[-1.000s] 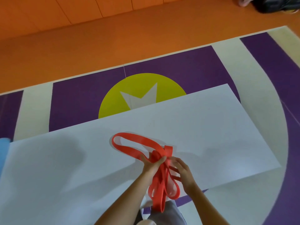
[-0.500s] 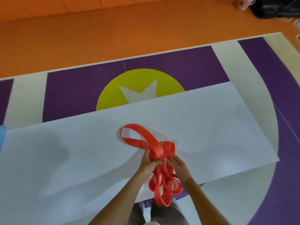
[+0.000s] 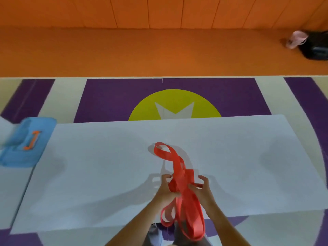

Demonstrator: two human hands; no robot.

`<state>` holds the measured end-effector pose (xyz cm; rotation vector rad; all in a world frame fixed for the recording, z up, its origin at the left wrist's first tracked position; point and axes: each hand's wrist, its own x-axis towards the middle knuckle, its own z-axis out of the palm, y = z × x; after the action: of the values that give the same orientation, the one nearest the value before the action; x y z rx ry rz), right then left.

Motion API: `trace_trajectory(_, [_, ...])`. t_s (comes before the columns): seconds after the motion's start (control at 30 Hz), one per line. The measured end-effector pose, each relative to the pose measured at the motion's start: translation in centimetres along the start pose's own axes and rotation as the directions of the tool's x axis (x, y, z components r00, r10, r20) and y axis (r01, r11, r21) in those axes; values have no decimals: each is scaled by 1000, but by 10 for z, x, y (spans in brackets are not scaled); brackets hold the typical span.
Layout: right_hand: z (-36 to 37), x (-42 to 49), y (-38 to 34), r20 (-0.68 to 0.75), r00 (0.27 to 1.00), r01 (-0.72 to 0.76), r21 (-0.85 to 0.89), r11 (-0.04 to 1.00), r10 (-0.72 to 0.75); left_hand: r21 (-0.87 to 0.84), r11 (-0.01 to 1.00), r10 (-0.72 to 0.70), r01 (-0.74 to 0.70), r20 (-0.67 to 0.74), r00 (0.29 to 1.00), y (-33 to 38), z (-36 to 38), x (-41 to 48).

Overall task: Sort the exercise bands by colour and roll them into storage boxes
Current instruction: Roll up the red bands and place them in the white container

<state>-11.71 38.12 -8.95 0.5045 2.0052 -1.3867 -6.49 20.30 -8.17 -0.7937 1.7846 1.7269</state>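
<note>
Far left: blue item (image 3: 26, 141) with orange mark, blurred, possibly a storage box. On white tabletop (image 3: 106, 166): left hand (image 3: 166, 191), fingers curled round gathered red band (image 3: 179, 176); one loop lying ahead on tabletop, others hanging past near edge. Right hand (image 3: 204, 192), fingers curled against bundle's other side. Judged early: bunched, not yet rolled, nothing boxed, no other colours visible.

Red exercise band (image 3: 179, 174), flat and wide, is bunched into several loops between your left hand (image 3: 166, 190) and your right hand (image 3: 204, 191). One loop reaches toward 11 o'clock over the white sheet (image 3: 106, 166). Longer loops hang down toward 6 o'clock.
</note>
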Motion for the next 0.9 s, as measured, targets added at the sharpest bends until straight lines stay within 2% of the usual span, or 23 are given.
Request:
trace_trajectory(0.17, [-1,-11,7,30,997,68,-2,998,-68,102,988,120,-116,-36,992,-3,-8,-10])
trace_trajectory(0.4, [-11,-8,9,199,968,166,-68,984,-150,-12,989,148,-148,7,989,-9,17,-9])
trace_trajectory(0.5, [-13,6,11,215,963,188,-87,978,-166,-74,990,112,-118,-78,991,-8,30,-2])
trace_trajectory(0.7, [-20,26,6,259,928,313,-163,936,-266,-52,977,194,-206,-177,965,-1,46,8])
trace_trajectory(0.9, [-27,19,-35,267,896,394,-112,912,-355,-96,961,202,-258,-387,900,30,44,-6])
